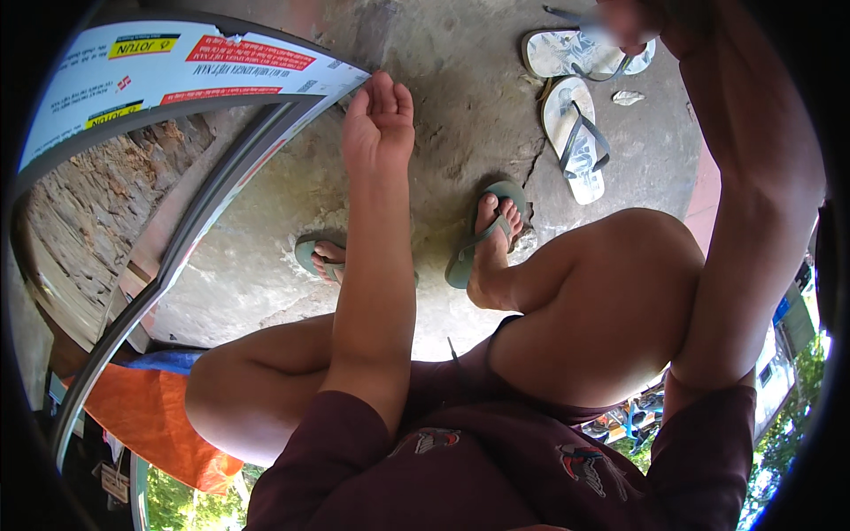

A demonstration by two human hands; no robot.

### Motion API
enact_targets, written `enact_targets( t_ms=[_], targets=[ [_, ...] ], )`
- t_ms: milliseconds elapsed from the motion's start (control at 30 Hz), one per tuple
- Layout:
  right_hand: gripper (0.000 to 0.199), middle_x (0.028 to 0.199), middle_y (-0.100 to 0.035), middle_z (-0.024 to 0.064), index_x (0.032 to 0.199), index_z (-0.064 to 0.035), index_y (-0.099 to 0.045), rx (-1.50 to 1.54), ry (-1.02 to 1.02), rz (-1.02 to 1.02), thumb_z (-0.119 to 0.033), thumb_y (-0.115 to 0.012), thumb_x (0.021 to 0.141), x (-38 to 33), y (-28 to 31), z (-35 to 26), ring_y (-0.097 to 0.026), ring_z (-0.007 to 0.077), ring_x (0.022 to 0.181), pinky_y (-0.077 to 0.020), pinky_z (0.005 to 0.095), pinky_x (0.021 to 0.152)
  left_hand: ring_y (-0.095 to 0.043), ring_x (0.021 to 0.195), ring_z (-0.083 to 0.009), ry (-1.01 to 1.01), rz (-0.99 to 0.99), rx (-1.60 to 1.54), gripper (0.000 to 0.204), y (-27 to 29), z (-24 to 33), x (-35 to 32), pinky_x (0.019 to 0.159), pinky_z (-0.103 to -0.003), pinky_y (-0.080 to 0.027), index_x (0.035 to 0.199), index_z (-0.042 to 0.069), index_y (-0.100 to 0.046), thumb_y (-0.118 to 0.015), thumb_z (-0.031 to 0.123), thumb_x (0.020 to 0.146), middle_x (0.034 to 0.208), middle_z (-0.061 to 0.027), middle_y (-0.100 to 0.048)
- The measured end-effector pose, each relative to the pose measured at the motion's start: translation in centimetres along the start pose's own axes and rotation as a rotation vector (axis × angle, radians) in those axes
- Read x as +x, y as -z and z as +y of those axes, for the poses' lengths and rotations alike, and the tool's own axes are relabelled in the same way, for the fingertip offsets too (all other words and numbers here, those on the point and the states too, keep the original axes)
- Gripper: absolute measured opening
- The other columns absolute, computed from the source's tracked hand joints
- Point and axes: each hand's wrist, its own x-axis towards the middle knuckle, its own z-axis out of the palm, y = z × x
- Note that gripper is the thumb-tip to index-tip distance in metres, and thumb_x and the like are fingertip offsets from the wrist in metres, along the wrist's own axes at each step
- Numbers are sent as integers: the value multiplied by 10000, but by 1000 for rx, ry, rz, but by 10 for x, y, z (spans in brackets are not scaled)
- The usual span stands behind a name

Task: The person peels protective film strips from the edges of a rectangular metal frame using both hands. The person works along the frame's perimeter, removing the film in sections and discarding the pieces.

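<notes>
My left hand is raised with its palm toward me and its fingers loosely bent. The fingertips are beside the near corner of a grey metal frame, touching it or almost so; no object shows in the palm. White film with red and yellow printed labels covers the broad face of the frame. At the top right, my right hand is bent inward and partly blurred, above a pale patterned flip-flop. A thin dark piece shows beside its fingers; whether they hold it is unclear.
Another pale flip-flop with a dark strap lies on the cracked concrete floor. My feet, in green flip-flops, stand between the hands. Rough wood shows behind the frame, and an orange sheet lies by my left knee.
</notes>
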Motion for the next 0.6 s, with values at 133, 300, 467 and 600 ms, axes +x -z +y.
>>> enact_targets(
  t_ms=[133, 300, 467, 600],
  targets=[
    [327, 600, -587, 95, 854, -61, -609, -94, 11, -11, -379, -621, 929, -3, -7, -3, -562, 196, 494, -444, 326, 525, -723, 901, -216, 4, 17, -29, 121, -2, -2, 2, 832, -434, -554, 1114, 19, -569, -506, 116, 1076, 970, -77, -682],
    [360, 573, -567, 92, 788, -68, -600, -637, -6, -154, -406, -638, 902, -44, -21, -22, -555, 210, 484, -437, 342, 523, -692, 833, -188, 46, -104, -55, 95, 8, -2, 11, 818, -418, -533, 1041, 45, -581, -526, 118, 1066, 923, -59, -669],
    [396, 547, -546, 89, 722, -75, -591, -1064, -113, -344, -434, -655, 876, -78, -35, -31, -547, 225, 473, -429, 357, 521, -675, 812, -183, 14, -211, 1, 133, 23, -1, 21, 820, -414, -525, 977, 56, -600, -538, 137, 1062, 906, -48, -661],
    [427, 526, -530, 87, 670, -80, -584, -1174, -140, -381, -456, -669, 855, -85, -39, -32, -541, 236, 465, -423, 369, 519, -683, 830, -190, -45, -114, 145, 151, 18, -10, 17, 808, -407, -531, 990, 42, -613, -543, 154, 1062, 914, -41, -664]
  ],
)
